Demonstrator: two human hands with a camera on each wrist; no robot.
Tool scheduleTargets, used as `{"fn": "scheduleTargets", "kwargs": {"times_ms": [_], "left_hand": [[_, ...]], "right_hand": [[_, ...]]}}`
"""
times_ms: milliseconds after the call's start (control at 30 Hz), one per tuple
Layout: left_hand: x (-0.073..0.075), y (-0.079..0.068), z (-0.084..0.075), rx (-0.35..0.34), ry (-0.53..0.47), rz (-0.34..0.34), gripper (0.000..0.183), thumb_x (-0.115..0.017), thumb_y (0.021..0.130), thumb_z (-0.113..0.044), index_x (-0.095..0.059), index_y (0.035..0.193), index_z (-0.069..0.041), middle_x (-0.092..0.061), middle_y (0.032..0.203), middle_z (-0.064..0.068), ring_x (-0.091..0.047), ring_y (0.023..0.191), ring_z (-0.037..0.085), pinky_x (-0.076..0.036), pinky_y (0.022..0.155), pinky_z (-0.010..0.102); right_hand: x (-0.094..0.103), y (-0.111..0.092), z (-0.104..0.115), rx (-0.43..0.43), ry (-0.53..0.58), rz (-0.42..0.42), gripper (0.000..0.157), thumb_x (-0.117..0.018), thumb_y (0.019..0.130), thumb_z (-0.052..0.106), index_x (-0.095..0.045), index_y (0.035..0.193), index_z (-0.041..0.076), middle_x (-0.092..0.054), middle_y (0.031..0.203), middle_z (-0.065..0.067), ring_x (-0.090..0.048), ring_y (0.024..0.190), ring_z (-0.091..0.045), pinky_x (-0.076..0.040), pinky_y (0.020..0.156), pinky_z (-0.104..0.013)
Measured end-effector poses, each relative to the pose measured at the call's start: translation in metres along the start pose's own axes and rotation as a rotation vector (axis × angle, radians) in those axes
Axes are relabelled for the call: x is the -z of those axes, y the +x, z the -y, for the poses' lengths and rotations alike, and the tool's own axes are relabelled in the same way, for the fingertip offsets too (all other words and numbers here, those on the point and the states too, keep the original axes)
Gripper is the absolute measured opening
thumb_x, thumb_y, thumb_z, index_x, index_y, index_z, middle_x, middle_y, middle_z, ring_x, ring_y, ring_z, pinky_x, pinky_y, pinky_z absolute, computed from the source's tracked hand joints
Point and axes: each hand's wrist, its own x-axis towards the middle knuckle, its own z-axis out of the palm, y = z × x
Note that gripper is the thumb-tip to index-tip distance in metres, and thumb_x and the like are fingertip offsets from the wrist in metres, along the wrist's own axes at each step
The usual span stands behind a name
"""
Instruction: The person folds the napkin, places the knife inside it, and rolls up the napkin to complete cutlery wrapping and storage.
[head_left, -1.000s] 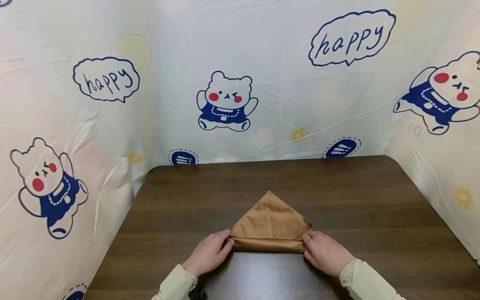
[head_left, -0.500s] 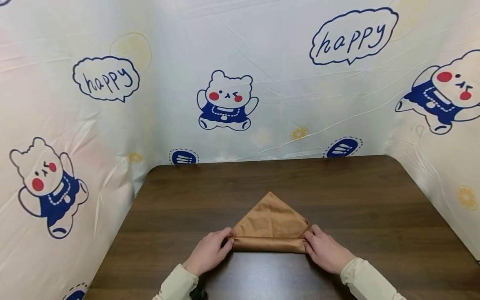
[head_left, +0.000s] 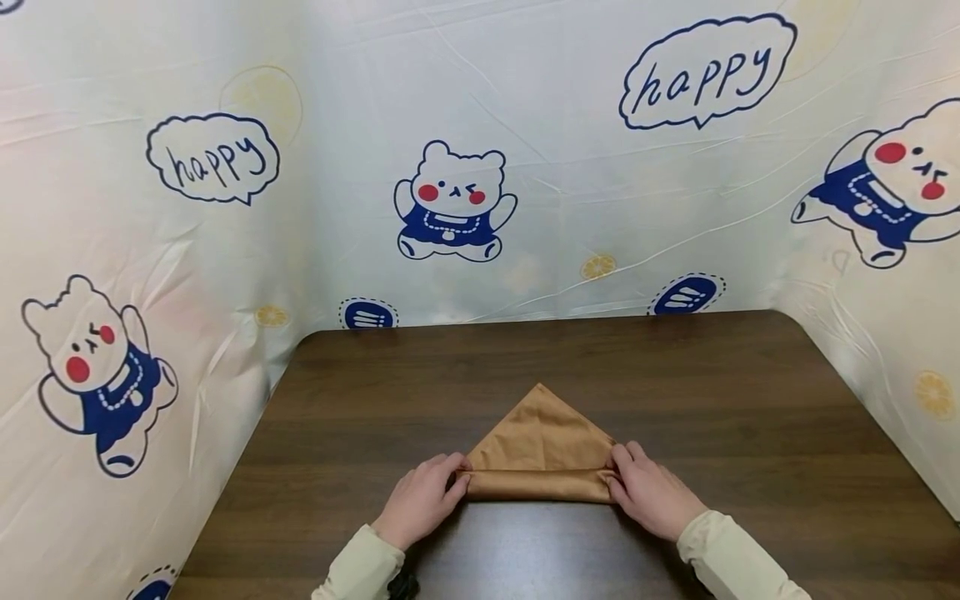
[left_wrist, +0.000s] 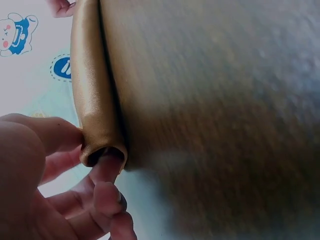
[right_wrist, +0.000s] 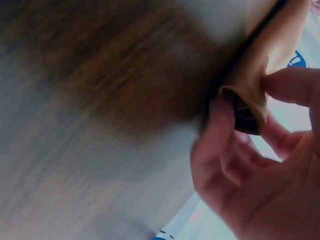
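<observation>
A brown satin cloth (head_left: 536, 429) lies on the table as a triangle, its tip pointing away from me. Its near edge is rolled into a thick tube (head_left: 538, 486). My left hand (head_left: 422, 497) pinches the tube's left end. In the left wrist view the thumb presses on the outside of the tube (left_wrist: 94, 80) and one fingertip sits in its hollow end. At the opposite end, my right hand (head_left: 654, 493) pinches the tube between thumb and fingers. The right wrist view shows that end (right_wrist: 245, 107) gaping, with a fingertip at its lip.
The dark wood table (head_left: 360, 392) has rounded far corners. Around it hangs a pale curtain (head_left: 555, 108) printed with bears and "happy" bubbles. A small black object (head_left: 403, 585) shows beside the left sleeve (head_left: 358, 565).
The rolled edge has moved slightly away from me, and less of the flat triangle shows. My right hand has moved a little farther forward over its end; the left hand has barely shifted.
</observation>
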Motion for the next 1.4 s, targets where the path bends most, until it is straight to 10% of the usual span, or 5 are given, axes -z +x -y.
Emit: {"fn": "scheduleTargets", "kwargs": {"times_ms": [400, 1067, 1400], "left_hand": [[-0.004, 0.0, -0.004, -0.054, 0.008, -0.078, 0.007, -0.059, 0.085, -0.017, -0.058, 0.086, -0.024, -0.041, 0.079, -0.01, -0.039, 0.056, 0.002, -0.033, 0.048, 0.018], [-0.003, -0.006, -0.008, -0.343, 0.241, -0.138, 0.024, -0.063, 0.076, -0.005, -0.068, 0.097, -0.016, -0.052, 0.091, -0.005, -0.054, 0.072, 0.01, -0.046, 0.059, 0.024], [-0.004, -0.01, -0.008, -0.338, 0.302, -0.144, 0.027, -0.067, 0.075, -0.026, -0.065, 0.1, -0.018, -0.053, 0.094, -0.006, -0.055, 0.068, 0.012, -0.045, 0.056, 0.028]], "right_hand": [[-0.007, 0.003, -0.001, 0.204, -0.199, -0.247, 0.014, -0.068, 0.076, 0.02, -0.055, 0.071, 0.021, -0.044, 0.073, 0.008, -0.038, 0.066, -0.01, -0.032, 0.054, -0.024], [-0.005, -0.004, 0.006, 0.317, -0.166, -0.212, 0.016, -0.065, 0.066, 0.0, -0.06, 0.076, 0.013, -0.049, 0.076, 0.005, -0.046, 0.069, -0.011, -0.043, 0.061, -0.025], [-0.003, -0.007, 0.009, 0.313, -0.183, -0.181, 0.027, -0.077, 0.06, 0.016, -0.057, 0.077, 0.012, -0.049, 0.079, 0.004, -0.047, 0.07, -0.012, -0.043, 0.06, -0.029]]}}
